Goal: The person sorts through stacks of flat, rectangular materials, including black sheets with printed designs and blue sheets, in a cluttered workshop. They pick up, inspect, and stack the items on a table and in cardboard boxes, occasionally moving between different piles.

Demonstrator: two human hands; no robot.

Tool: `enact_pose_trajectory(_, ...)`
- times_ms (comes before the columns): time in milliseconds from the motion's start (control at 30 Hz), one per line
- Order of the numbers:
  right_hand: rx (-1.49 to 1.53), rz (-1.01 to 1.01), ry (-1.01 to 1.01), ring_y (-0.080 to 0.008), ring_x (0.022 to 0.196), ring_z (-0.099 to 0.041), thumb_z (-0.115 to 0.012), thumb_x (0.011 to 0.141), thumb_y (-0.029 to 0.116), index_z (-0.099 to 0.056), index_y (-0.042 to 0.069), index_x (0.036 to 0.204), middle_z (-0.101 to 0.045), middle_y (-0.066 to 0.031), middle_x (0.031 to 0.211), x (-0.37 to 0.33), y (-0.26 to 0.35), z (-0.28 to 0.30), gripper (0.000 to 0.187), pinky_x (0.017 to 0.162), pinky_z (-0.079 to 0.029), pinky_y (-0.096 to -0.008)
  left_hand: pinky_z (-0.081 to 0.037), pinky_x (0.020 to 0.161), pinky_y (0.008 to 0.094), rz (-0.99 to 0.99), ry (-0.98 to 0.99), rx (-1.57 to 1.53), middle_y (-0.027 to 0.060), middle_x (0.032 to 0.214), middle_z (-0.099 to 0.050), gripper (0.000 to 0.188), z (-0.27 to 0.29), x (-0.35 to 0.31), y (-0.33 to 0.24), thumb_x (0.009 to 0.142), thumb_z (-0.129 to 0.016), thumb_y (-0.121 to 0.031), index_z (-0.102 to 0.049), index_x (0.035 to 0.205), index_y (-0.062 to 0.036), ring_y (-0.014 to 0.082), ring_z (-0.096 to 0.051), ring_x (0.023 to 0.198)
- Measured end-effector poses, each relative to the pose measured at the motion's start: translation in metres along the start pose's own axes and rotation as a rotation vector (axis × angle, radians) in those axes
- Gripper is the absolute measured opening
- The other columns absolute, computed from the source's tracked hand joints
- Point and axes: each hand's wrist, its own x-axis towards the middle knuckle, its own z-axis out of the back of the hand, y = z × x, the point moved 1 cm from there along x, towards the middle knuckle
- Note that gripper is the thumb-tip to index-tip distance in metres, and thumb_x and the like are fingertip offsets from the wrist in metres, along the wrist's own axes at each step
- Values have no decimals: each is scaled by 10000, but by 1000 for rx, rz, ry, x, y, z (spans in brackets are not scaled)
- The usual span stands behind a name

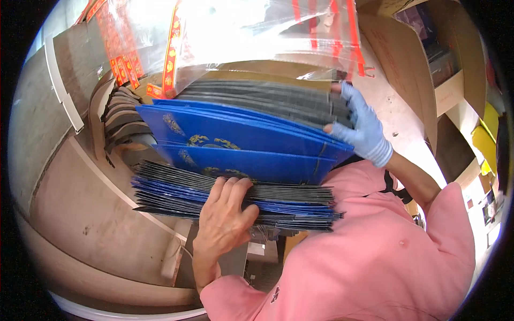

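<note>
Left hand (226, 208): clamped on 1 striped stack (294, 200) | right hand (367, 125): spread, grip unclear, 1 grey stack (267, 96) | 2 ornamented covers (278, 140)

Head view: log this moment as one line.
left bare hand: gripping black-and-blue flat stack | right blue-gloved hand: fingers spread at grey flat stack | between stacks: blue gold-printed flat panels

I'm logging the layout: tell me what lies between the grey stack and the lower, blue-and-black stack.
In the head view, blue panels with gold designs lie between the grey stack and the lower stack.
</note>
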Motion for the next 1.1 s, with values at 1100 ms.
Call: enact_pose_trajectory(1100, -477, 398, 294, -344, 1045, -528, -642, 759, 276, -447, 28, 1209, -514, -217, 1153, 10, 69, -30, 549, 881, -420, -363, -256, 1021, 433, 1358, -1665, -211, 246, 1289, -342, 596, -184, -94, 30, 816, -604, -239, -328, 1258, 50, 387, -309, 1225)
